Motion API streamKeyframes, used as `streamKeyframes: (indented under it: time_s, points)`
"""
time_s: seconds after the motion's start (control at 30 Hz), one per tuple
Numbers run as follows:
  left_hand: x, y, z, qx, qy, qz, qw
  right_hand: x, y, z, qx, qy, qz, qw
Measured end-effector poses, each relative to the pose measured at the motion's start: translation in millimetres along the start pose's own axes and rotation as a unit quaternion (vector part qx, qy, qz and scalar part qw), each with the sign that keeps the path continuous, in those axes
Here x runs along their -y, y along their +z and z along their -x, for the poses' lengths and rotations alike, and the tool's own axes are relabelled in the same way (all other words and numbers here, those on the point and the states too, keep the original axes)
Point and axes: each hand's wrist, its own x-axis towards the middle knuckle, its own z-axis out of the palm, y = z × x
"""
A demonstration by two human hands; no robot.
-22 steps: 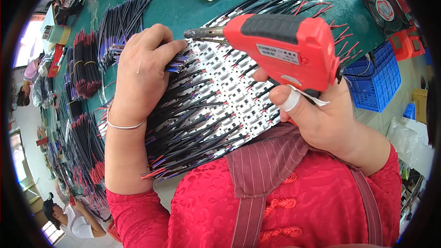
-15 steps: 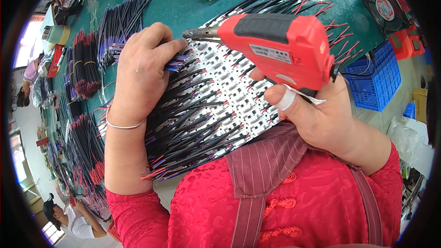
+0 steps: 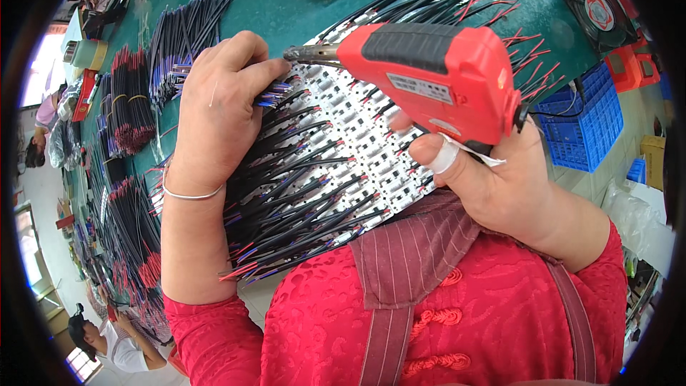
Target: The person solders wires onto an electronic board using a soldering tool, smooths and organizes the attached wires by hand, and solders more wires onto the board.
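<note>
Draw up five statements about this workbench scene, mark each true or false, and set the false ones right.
1. The left hand is nearer the metal end of the red-and-black tool than the right hand is. True.
2. The left wrist is bare. False: a thin bangle circles it.
3. A blue crate shows on the right side of the picture. True.
4. The right thumb has a white wrap around it. True.
5. The wires over the white boards are all yellow. False: they are mostly black, with some red and blue.
</note>
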Motion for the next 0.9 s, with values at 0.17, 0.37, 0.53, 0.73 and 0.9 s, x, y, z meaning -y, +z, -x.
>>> streamKeyframes:
  time_s: [0.17,0.37,0.53,0.73,0.9]
  points:
    - [-1.5,-0.7,-0.1,0.002,-0.002,-0.001,1.000,4.5,-1.3,4.3,-0.003,0.051,-0.025,0.998]
    - [-2.8,-0.5,-0.4,0.001,-0.002,-0.007,1.000,4.5,-6.1,8.3,-0.058,0.027,-0.064,0.996]
    - [-5.8,-0.4,-0.8,-0.018,0.006,-0.016,1.000,4.4,-12.4,13.2,-0.044,0.027,-0.041,0.998]
    - [-6.0,-3.1,-0.3,-0.012,-0.005,-0.005,1.000,6.8,-14.8,20.2,-0.044,0.042,-0.058,0.996]
    - [-9.5,-15.1,2.8,0.004,-0.007,0.007,1.000,8.9,-14.3,25.8,-0.047,0.058,-0.084,0.994]
